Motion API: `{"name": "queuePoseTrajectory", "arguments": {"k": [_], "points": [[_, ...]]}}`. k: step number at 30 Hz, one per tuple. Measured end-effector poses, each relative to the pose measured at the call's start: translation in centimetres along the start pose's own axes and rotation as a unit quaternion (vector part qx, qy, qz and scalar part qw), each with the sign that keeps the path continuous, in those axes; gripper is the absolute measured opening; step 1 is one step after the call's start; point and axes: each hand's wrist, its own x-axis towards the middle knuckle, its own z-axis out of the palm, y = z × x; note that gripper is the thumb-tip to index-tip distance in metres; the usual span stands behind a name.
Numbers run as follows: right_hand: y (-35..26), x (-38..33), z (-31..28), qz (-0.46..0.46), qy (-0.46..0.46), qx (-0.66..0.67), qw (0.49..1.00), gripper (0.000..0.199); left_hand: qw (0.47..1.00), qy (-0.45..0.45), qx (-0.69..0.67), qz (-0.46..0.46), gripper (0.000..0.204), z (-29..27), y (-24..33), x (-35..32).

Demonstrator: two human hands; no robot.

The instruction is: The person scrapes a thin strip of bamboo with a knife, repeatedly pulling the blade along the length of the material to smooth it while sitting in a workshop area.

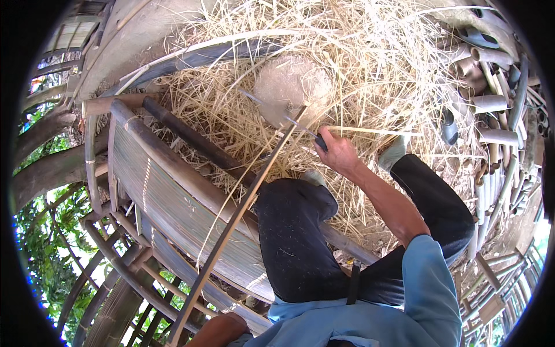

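Note:
My right hand (pixel 338 151) is closed around the black handle of a knife (pixel 302 125). Its long, thin blade points away to the left and crosses the far end of a long bamboo strip (pixel 231 222). From beside a round stump-like block (pixel 293 87), the strip slants back past my left thigh to the lower edge. A thin pale sliver (pixel 376 131) sticks out to the right by my right hand; whether the fingers touch it I cannot tell. Of my left arm (pixel 222 331) only a bent part shows at the lower edge, and the hand is out of the picture.
Pale bamboo shavings (pixel 370 52) lie heaped around the block. At my left stands a slatted bamboo bench (pixel 173 191) with thick poles. Cut bamboo tubes (pixel 497 137) are stacked at the right, near a dark shoe (pixel 449 127). A curved pole (pixel 196 58) lies at the far left.

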Motion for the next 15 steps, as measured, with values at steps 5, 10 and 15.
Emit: {"name": "queuePoseTrajectory", "arguments": {"k": [5,10,15], "points": [[4.9,0.9,0.7,0.143,0.015,-0.002,0.99,0.034,1.0,-0.013,-0.006,-0.022,0.023,-0.5,-1.0,-0.3],[3.0,0.0,-0.6,0.124,0.023,0.027,0.992,0.037,0.999,-0.014,0.006,-0.03,0.025,-0.9,-0.7,0.0],[-1.2,-1.3,-3.4,-0.037,0.005,-0.04,0.998,0.033,0.999,-0.016,-0.001,-0.042,0.027,-1.6,-1.0,-0.2]]}}
